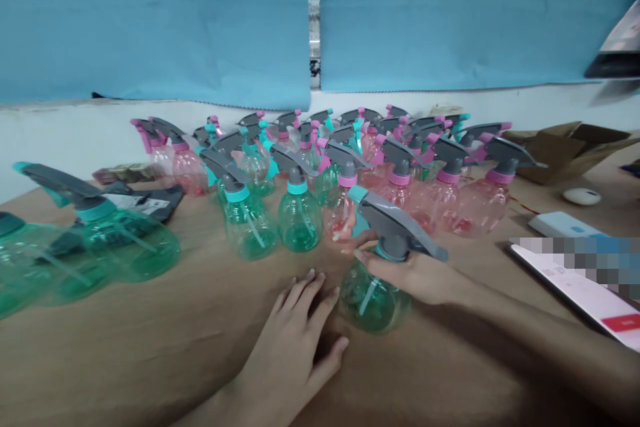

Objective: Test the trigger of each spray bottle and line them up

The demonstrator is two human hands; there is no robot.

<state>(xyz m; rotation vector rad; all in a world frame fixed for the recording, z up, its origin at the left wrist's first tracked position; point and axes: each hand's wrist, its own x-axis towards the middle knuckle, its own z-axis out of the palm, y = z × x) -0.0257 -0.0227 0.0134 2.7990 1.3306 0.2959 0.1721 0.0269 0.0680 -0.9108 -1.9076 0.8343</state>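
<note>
My right hand [410, 270] is closed around the neck of a green spray bottle [373, 297] with a grey trigger head, which stands on the brown table [150, 347]. My left hand [300, 327] lies flat on the table just left of that bottle, fingers stretched out and holding nothing. Behind them stand several green spray bottles [299, 217] and several pink spray bottles [480, 203], all with grey trigger heads.
Two larger-looking green bottles [125, 240] stand close at the left edge beside a dark packet [150, 200]. At the right lie a white card with a red mark [590, 297], a pale blue box [563, 223], a white oval object [581, 196] and brown cardboard [565, 147]. Blue sheets [150, 20] hang behind.
</note>
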